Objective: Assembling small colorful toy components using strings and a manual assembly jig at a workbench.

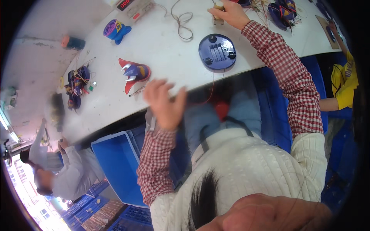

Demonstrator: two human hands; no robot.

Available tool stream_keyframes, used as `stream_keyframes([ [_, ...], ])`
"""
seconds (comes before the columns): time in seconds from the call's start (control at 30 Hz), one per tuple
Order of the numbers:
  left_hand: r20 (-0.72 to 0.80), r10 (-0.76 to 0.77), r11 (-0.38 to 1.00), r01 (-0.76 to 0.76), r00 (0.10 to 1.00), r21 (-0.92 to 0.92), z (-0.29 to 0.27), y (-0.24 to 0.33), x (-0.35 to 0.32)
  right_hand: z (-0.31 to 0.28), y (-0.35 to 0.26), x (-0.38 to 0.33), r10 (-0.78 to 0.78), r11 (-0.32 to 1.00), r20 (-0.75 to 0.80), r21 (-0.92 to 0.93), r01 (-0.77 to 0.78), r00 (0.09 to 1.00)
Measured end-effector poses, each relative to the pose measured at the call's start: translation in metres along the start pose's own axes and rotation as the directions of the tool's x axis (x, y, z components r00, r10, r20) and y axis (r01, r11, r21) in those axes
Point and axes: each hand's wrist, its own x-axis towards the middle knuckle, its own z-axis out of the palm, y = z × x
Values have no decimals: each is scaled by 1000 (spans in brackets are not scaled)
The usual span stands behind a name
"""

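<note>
1. Right hand point(230, 14): fingers are wrapping a small brass-topped fitting point(218, 6) at the counter's point(169, 50) far side; exact type unclear.
2. Left hand point(165, 103): blurred, fingers spreading wide, apparently holding nothing, hovering by the near edge.
3. Purple oval battery base point(207, 53) is lying between the hands, nearer the body than the right; its bay is facing up, cells showing. Red wire point(213, 85) is trailing over the edge.
4. Red-and-purple toy part point(135, 73) is sitting just beyond the left hand.
5. Step, my read: handling the fitting, probably wiring/test work. Next move likely calls for the left hand steadying a part, wires staying unsnagged.
</note>
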Motion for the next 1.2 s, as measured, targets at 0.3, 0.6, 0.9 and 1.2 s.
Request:
stream_keyframes([
  [0.3,95,-599,785,559,795,266,-32,-105,-7,13,-47,-33,-267,963,-223,-23,269,937],
  [0.6,33,-641,737,626,767,-254,-15,-93,36,107,-182,-122,-441,888,443,90,451,781],
  [0.9,46,-614,640,531,788,-556,3,-111,39,133,-196,-110,-173,932,577,-166,322,798],
  [1.2,149,-586,371,427,796,-824,-20,-75,25,85,-178,-93,-3,596,814,468,-653,581],
])
